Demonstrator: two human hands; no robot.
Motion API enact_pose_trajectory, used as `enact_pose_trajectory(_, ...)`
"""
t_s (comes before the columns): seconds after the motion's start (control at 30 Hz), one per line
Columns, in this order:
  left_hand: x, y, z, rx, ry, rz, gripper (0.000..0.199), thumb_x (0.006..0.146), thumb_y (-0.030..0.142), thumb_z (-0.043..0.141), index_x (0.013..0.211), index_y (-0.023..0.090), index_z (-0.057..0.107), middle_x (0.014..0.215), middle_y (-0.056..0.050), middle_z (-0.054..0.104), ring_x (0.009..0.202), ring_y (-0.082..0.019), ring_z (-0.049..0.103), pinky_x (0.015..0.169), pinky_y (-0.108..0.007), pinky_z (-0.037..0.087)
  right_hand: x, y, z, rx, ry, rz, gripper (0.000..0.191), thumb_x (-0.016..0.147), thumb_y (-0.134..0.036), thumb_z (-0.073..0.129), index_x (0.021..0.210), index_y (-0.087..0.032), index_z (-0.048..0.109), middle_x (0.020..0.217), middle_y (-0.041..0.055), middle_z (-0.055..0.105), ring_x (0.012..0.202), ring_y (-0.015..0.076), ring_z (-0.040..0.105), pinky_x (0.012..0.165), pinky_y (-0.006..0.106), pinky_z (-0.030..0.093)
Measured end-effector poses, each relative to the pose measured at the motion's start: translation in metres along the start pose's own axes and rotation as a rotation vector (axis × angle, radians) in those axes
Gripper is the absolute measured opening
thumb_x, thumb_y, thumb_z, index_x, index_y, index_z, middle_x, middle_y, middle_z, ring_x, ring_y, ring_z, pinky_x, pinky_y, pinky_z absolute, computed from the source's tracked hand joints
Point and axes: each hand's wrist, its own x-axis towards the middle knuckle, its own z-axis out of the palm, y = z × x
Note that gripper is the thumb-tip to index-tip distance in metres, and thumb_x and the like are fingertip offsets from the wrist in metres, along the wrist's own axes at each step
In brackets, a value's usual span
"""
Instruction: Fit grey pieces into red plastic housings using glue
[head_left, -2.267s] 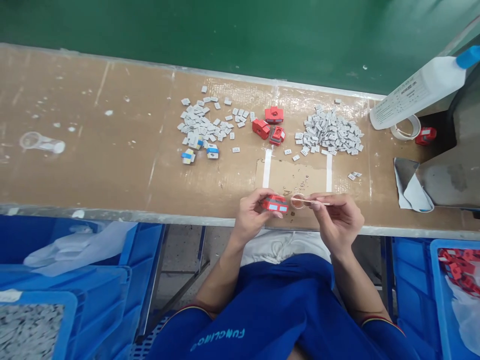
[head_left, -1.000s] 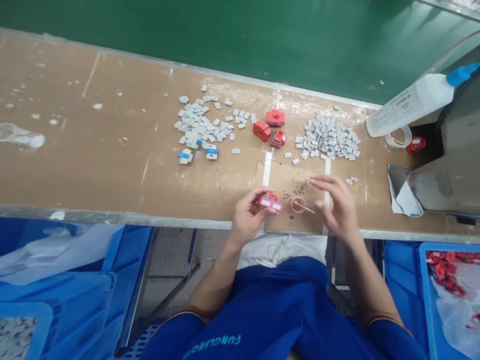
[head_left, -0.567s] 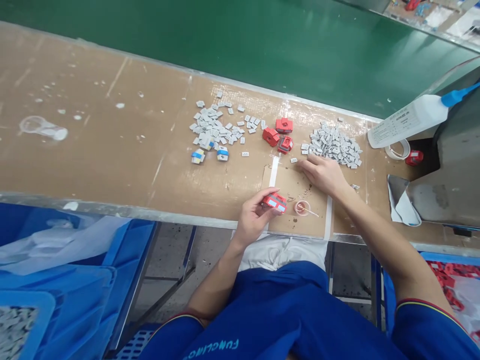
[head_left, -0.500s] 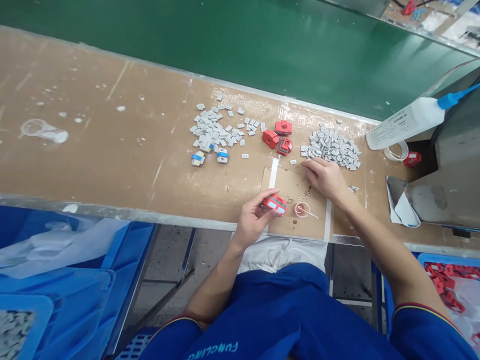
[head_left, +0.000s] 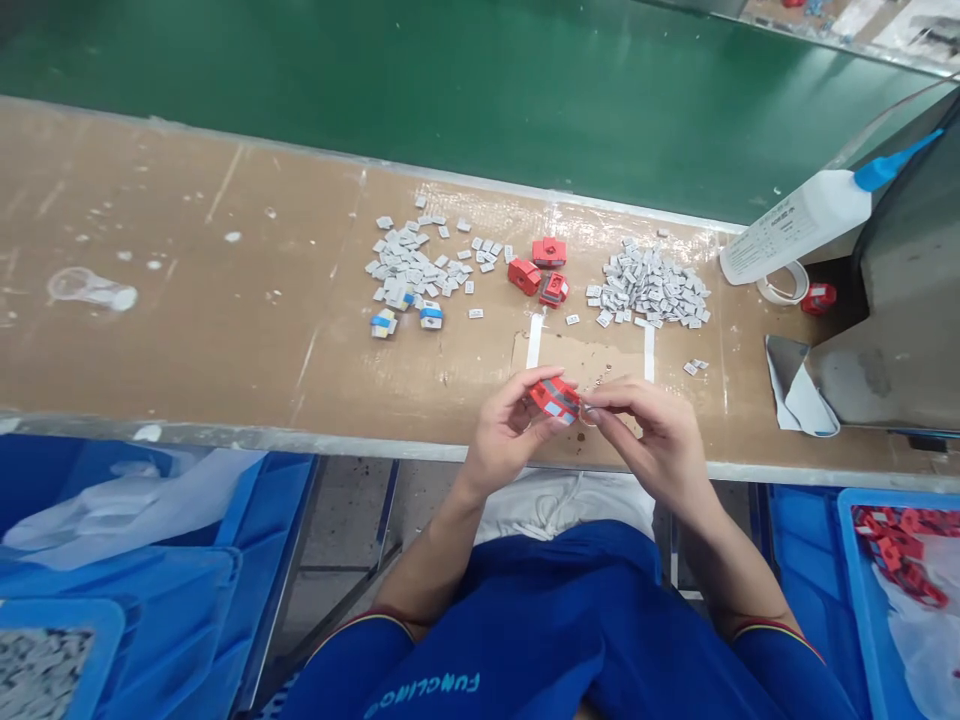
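Observation:
My left hand (head_left: 506,430) is closed around a red toy-vehicle body (head_left: 553,398) with a grey band and pale window patches, just above the bench's front edge. My right hand (head_left: 652,430) pinches a small grey tile (head_left: 588,407) against the right end of that body; the fingertips hide most of it. Beyond the hands lie three more red bodies (head_left: 551,252), close together. To their right spreads a heap of small grey tiles (head_left: 652,285), with a single tile (head_left: 572,319) apart from it. The small cup below the hands is mostly hidden.
Another tile heap (head_left: 416,260) lies to the left, with white-and-blue pieces (head_left: 431,315) in front. At right are a tilted glue bottle (head_left: 802,225), a tape roll (head_left: 784,285) and folded paper (head_left: 799,390). Blue bins (head_left: 855,580) flank me below the bench (head_left: 187,330).
My right hand has come from the edge of the right tile heap to the red body, bringing a small tile. The left hand still holds the body, now slightly turned.

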Motion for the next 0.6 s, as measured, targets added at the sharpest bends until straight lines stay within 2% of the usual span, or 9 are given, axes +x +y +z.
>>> enact_pose_trajectory(0.1,0.0002,0.0006,0.0015,0.047,-0.008,-0.009,0.047,0.087,0.031,0.086,0.131,0.023,0.072,0.120,-0.010,0.080,0.106,-0.021,0.078,0.098,-0.032,0.062,-0.0021,-0.0016,0.0026,0.006,0.046,0.012,0.020,0.098,-0.012,0.065,0.106,-0.026,0.077,0.095,0.0032,0.072,0.085,0.0151,0.071,0.070,0.027,0.058)
enact_pose_trajectory(0.3,0.0000,0.0006,0.0048,0.091,-0.026,0.046,0.049,0.085,0.026,0.086,0.132,0.029,0.073,0.122,-0.006,0.079,0.108,-0.020,0.077,0.100,-0.031,0.061,-0.0066,0.0006,0.0058,-0.058,0.073,-0.006,0.021,0.099,-0.013,0.065,0.115,-0.025,0.073,0.097,0.0028,0.076,0.084,0.0146,0.072,0.075,0.027,0.061)
enact_pose_trajectory(0.47,-0.0004,-0.0001,0.0050,0.107,-0.043,0.035,0.051,0.085,0.024,0.086,0.134,0.027,0.072,0.123,-0.008,0.080,0.111,-0.021,0.077,0.104,-0.032,0.060,-0.0043,0.0022,0.0013,-0.163,0.050,-0.070,0.018,0.099,-0.007,0.063,0.101,-0.023,0.070,0.096,0.0023,0.077,0.085,0.0138,0.073,0.075,0.025,0.060)
enact_pose_trajectory(0.6,0.0008,0.0005,0.0053,0.180,-0.017,0.005,0.046,0.087,0.031,0.085,0.131,0.023,0.073,0.122,-0.010,0.080,0.109,-0.023,0.077,0.101,-0.033,0.061,-0.0019,-0.0012,0.0040,-0.304,0.035,-0.098,0.021,0.103,-0.011,0.056,0.092,-0.023,0.070,0.088,0.0031,0.073,0.081,0.0144,0.071,0.069,0.025,0.057)
